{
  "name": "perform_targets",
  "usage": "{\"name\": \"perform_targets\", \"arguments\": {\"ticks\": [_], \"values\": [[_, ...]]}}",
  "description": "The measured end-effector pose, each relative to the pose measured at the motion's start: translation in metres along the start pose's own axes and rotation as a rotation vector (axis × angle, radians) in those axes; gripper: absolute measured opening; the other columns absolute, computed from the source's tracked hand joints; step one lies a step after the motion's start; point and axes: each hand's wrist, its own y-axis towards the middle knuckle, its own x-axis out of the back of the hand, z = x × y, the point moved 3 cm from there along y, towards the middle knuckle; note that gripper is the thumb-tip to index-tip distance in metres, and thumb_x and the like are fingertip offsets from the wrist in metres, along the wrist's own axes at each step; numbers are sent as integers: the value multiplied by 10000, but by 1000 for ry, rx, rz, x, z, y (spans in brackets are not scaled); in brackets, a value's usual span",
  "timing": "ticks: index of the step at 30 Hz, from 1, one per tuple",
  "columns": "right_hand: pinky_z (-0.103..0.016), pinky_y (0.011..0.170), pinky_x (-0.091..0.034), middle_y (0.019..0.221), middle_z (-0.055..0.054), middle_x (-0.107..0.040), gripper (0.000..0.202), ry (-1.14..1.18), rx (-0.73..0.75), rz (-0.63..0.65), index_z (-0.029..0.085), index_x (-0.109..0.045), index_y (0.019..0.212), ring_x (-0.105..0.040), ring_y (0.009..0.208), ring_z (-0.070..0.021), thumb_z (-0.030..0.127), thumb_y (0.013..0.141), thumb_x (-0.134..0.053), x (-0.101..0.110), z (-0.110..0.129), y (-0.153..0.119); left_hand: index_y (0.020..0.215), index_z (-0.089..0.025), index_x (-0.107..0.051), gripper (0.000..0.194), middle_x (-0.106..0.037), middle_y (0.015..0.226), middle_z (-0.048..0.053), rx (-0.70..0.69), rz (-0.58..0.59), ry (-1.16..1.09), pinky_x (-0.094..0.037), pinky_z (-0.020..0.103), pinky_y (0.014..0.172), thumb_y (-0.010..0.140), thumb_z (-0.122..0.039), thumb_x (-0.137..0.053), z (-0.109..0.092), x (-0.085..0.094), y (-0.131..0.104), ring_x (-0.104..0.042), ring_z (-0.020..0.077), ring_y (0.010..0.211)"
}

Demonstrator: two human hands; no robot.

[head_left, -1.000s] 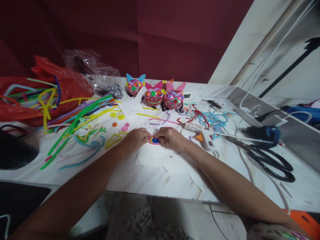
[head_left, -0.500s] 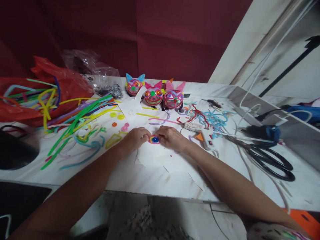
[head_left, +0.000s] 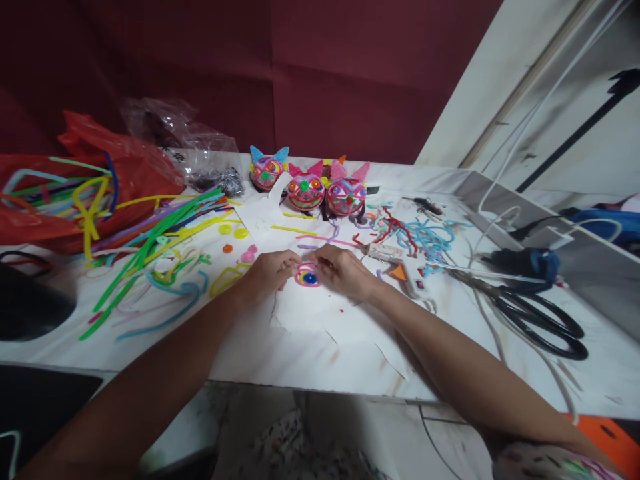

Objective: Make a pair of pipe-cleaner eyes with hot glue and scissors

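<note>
- The left hand has bent fingers at the left edge of the small eye-shaped piece; I cannot tell whether they grip it.
- The right hand has curled fingertips by the piece's right side; its grip is also unclear.
- The piece lies between the hands, over white paper on the near half of the table.
- It has a blue middle, some yellow and a pink outline, so its layers look largely laid; whether the outline is fully closed or fixed is unclear.
- The decorated heads at the far side already have eyes, noses and ears and look nearly complete. The piece sits apart from them.
- Green fuzzy sticks and yellow discs lie to the left, unattached.
- The glue gun and scissors rest on the right, out of hand.
</note>
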Motion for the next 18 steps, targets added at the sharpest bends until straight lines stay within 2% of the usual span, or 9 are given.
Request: {"name": "perform_targets", "arguments": {"ticks": [7, 10, 13, 18], "values": [[-251, 732, -486, 995, -88, -727, 373, 3, 42, -1, 144, -692, 1119, -641, 786, -155, 30, 825, -491, -1, -4, 1, 879, -156, -723, 221, -570, 497, -49, 60, 18, -124, -367, 196, 471, 735, -267, -598, -3, -1, -2, -511, 91, 429], [-262, 770, -496, 1020, -101, -722, 356, -13, 55, 12, 144, -693, 1122, -658, 857, -172, 43, 842, -497, -3, -5, 1, 865, -153, -737, 221, -625, 559, -25, 60, 37, -136, -378, 198, 464, 733, -287, -623, -3, -2, -3, -535, 91, 438], [-273, 796, -507, 1019, -104, -718, 353, -19, 76, 29, 146, -691, 1129, -666, 905, -185, 48, 852, -496, -7, -4, 1, 831, -144, -733, 196, -663, 634, -8, 49, 35, -110, -382, 194, 452, 728, -278, -635, -4, -3, -4, -535, 76, 425], [-297, 833, -517, 1008, -113, -712, 353, -33, 113, 31, 132, -682, 1126, -668, 933, -195, 36, 868, -460, -12, -3, 2, 820, -144, -742, 167, -677, 645, -5, 33, 50, -5, -370, 183, 440, 724, -204, -619, -5, -5, -3, -523, 73, 441]]}}
